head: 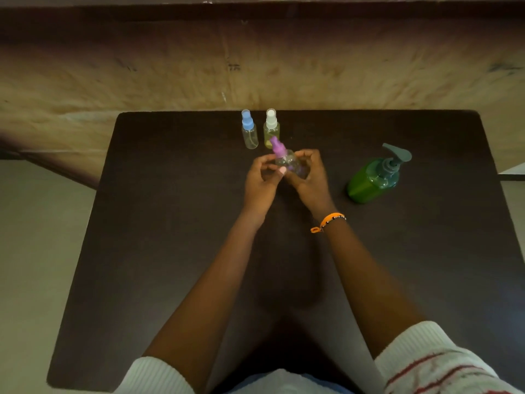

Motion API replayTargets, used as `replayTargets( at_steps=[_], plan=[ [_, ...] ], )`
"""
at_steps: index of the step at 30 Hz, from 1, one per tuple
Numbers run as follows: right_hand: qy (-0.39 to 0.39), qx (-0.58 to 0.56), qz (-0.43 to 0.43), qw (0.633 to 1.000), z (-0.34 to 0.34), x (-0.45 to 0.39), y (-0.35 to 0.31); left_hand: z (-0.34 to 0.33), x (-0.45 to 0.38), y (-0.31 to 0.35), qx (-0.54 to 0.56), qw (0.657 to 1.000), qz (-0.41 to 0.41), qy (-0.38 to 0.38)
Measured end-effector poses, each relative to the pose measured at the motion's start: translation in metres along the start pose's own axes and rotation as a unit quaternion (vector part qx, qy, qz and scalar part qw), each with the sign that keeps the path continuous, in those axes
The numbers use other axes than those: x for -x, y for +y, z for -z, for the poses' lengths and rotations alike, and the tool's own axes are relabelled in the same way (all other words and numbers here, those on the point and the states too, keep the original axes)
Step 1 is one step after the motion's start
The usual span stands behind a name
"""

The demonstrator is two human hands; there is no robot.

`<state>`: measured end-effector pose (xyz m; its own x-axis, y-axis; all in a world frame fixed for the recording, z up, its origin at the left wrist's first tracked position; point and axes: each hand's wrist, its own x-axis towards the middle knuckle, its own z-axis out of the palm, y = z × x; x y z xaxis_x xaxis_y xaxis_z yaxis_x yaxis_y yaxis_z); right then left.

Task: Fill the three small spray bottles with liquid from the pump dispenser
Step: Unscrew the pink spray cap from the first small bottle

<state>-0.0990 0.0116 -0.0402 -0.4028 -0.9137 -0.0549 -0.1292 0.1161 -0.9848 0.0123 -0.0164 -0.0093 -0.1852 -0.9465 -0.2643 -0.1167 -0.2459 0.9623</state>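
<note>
My white ribbed sleeves sit nearest the lens, forearms running up to both hands meeting over the middle of the dark surface. Between them I hold the purple-capped spray bottle, tilted, lifted clear of the surface: my right hand wraps its clear body, my left hand pinches near the neck. I judge the step to be unscrewing that cap; I'd keep the body steady and turn only the top.

Just behind stand the blue-capped bottle, apparently empty, and the white-capped bottle, showing yellowish liquid. They are close enough to knock over. The green pump dispenser waits well apart on my right, nothing blocking the way to it.
</note>
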Motion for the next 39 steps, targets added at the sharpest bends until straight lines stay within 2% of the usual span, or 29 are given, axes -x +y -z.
replayTargets(
  at_steps=[4,7,9,12,14,17,21,25,28,31,33,36,39],
  plan=[
    [0.013,-0.036,-0.002,0.999,0.004,0.031,-0.022,0.011,0.017,0.015,0.046,0.997,-0.007,-0.069],
    [-0.008,-0.059,0.007,0.998,0.008,0.060,-0.039,0.017,0.040,0.029,0.073,0.984,0.005,-0.160],
    [-0.033,-0.061,-0.001,0.998,0.015,0.078,-0.046,0.019,0.057,0.037,0.074,0.981,-0.001,-0.177],
    [-0.084,-0.023,-0.006,0.996,0.034,0.099,-0.061,0.025,0.082,0.045,0.042,0.985,-0.032,-0.161],
    [-0.084,-0.022,-0.009,0.996,0.043,0.109,-0.076,0.029,0.097,0.048,-0.021,0.985,-0.064,-0.158],
    [-0.022,-0.042,-0.015,0.999,0.046,0.125,-0.101,0.030,0.122,0.049,-0.119,0.979,-0.126,-0.111],
    [0.058,-0.054,-0.047,0.996,0.039,0.148,-0.119,0.023,0.157,0.051,-0.166,0.963,-0.212,-0.035],
    [0.087,-0.047,-0.081,0.992,0.040,0.172,-0.126,0.019,0.189,0.049,-0.206,0.953,-0.218,0.028],
    [0.082,-0.034,-0.075,0.993,0.045,0.186,-0.129,0.022,0.206,0.052,-0.187,0.962,-0.197,0.014],
    [0.055,-0.045,-0.063,0.996,0.053,0.199,-0.134,0.029,0.215,0.055,-0.159,0.972,-0.166,-0.041],
    [0.011,-0.052,-0.043,0.998,0.059,0.210,-0.143,0.034,0.222,0.059,-0.086,0.982,-0.127,-0.110],
    [-0.098,-0.016,-0.004,0.995,0.076,0.221,-0.159,0.042,0.234,0.063,-0.004,0.978,-0.084,-0.193],
    [-0.200,-0.036,0.008,0.979,0.095,0.229,-0.169,0.045,0.242,0.066,0.012,0.971,-0.096,-0.219]
  ],
)
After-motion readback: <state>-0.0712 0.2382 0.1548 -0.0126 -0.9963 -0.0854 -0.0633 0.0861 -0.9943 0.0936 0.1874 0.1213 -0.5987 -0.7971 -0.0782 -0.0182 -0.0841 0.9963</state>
